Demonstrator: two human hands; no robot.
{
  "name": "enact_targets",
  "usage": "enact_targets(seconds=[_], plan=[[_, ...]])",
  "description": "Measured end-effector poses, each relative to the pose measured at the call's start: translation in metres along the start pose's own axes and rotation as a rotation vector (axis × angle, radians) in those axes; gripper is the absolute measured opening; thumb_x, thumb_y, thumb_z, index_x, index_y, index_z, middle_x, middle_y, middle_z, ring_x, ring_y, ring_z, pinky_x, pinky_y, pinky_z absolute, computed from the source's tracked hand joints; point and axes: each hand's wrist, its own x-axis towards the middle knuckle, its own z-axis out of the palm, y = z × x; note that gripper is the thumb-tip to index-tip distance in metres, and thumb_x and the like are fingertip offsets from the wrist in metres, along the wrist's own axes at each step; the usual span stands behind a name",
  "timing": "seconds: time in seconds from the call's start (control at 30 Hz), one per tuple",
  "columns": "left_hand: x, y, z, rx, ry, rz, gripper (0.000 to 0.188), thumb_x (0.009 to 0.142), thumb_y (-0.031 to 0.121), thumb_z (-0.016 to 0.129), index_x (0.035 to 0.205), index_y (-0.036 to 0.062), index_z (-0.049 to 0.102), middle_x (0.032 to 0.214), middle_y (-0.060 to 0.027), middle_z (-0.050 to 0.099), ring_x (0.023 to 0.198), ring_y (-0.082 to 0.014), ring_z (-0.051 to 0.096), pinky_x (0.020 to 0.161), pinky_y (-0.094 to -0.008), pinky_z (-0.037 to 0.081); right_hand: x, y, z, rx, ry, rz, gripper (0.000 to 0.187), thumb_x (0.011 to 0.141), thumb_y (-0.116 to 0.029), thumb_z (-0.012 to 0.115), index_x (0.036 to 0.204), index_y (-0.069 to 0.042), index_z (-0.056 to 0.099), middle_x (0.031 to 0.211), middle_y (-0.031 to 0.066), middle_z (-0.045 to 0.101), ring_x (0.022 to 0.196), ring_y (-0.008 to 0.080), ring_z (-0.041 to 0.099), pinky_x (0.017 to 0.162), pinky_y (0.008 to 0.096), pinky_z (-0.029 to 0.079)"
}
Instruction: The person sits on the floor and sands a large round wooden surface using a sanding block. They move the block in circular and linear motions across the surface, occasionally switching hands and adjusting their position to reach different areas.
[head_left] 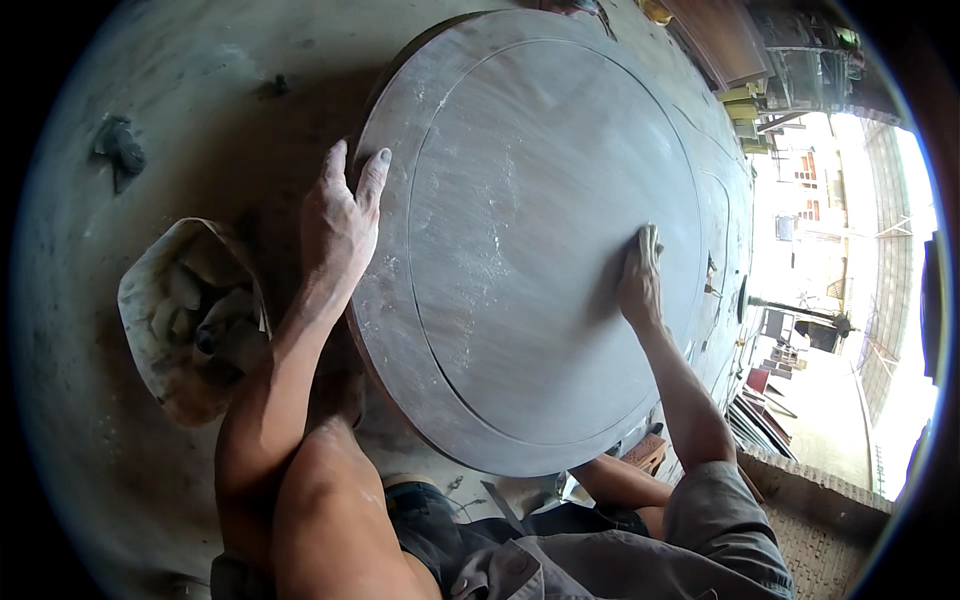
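Note:
A large round wooden tabletop (530,330), dusty grey-brown with an inlaid ring near its rim, fills the middle of the view. My left hand (340,225) lies flat on its left edge, fingers spread and pointing away from me. My right hand (640,275) presses a small pale pad, which looks like sandpaper (650,236), against the tabletop's right part. White dust streaks run down the wood between my hands.
An open dusty white sack (150,320) holding crumpled rags sits on the concrete floor at the left. A dark rag (120,148) lies farther off. Wooden panels and stacked parts (745,110) stand at the upper right, beside a bright open yard.

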Motion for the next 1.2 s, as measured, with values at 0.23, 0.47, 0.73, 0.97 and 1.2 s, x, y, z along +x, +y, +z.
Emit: enact_targets(seconds=[0.23,0.47,0.73,0.97,1.2], plan=[[0.0,-0.011,-0.003,-0.006,-0.018,0.002,0.072,0.099,0.051,0.059,0.135,-0.0107,0.053,0.127,-0.0339,0.061,0.12,-0.0454,0.061,0.102,-0.0448,0.049,0.159,-0.238,-0.057,0.35,0.258,-0.395,0.059,0.086,-0.011,0.051,0.138,0.016,0.045,0.152,0.036,0.036,0.145,0.049,0.03,0.124,0.049,0.022],[0.0,0.001,-0.005,-0.006,-0.009,-0.024,0.07,0.099,0.049,0.06,0.136,-0.01,0.053,0.128,-0.0324,0.062,0.12,-0.0441,0.061,0.102,-0.0442,0.049,0.102,-0.158,-0.056,0.054,0.086,-0.25,0.061,0.088,-0.005,0.049,0.145,0.014,0.037,0.154,0.0341,0.034,0.149,0.0466,0.026,0.125,0.0534,0.017],[0.001,-0.009,-0.009,-0.168,-0.049,-0.049,0.069,0.099,0.047,0.062,0.137,-0.0097,0.052,0.129,-0.031,0.062,0.121,-0.0418,0.062,0.103,-0.0423,0.049,0.147,-0.213,-0.071,0.201,0.075,-0.515,0.062,0.088,-0.013,0.052,0.144,0.013,0.042,0.156,0.0311,0.033,0.148,0.0481,0.025,0.125,0.0491,0.02],[0.002,-0.011,0.001,-0.04,0.018,0.002,0.072,0.098,0.05,0.061,0.137,-0.0101,0.052,0.13,-0.0338,0.06,0.122,-0.0449,0.06,0.104,-0.0436,0.048,0.164,-0.249,-0.061,0.172,0.213,-0.371,0.061,0.088,-0.018,0.054,0.139,0.015,0.047,0.154,0.0362,0.033,0.148,0.0498,0.024,0.124,0.0525,0.019],[0.001,-0.017,-0.002,-0.111,-0.02,-0.049,0.071,0.098,0.051,0.062,0.137,-0.0077,0.054,0.135,-0.0335,0.057,0.125,-0.0435,0.058,0.106,-0.0433,0.047,0.103,-0.137,-0.049,0.298,0.12,-0.315,0.067,0.089,-0.006,0.046,0.152,0.01,0.029,0.159,0.0317,0.028,0.151,0.0445,0.024,0.126,0.05,0.018]])
